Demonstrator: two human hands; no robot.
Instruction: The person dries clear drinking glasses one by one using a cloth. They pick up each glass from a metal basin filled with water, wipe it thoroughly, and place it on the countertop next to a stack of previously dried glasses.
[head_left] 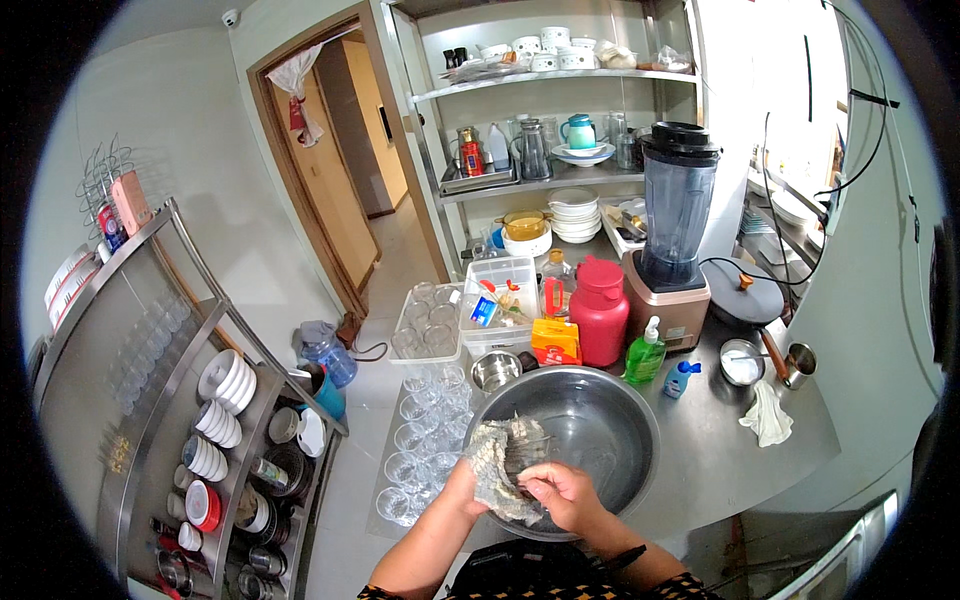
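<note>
A crumpled grey-and-white patterned cloth (492,462) hangs over the near left part of a large dark metal basin (640,425). My left hand (464,490) is closed around the cloth's left side, its fingers largely hidden behind the fabric. With bent, pinched fingers my right hand (565,496) grips the cloth's right edge, above the basin's near rim. Whether anything sits inside the folds cannot be made out. Left of the basin, rows of clear drinking glasses (410,467) stand close to my left forearm.
Behind the basin are a red jug (598,315), a green soap bottle (645,352), a blender (675,230) and a plastic bin (500,290). To the right lie a white cloth (768,413) and a lidded pan (742,292). A dish rack (225,315) stands left.
</note>
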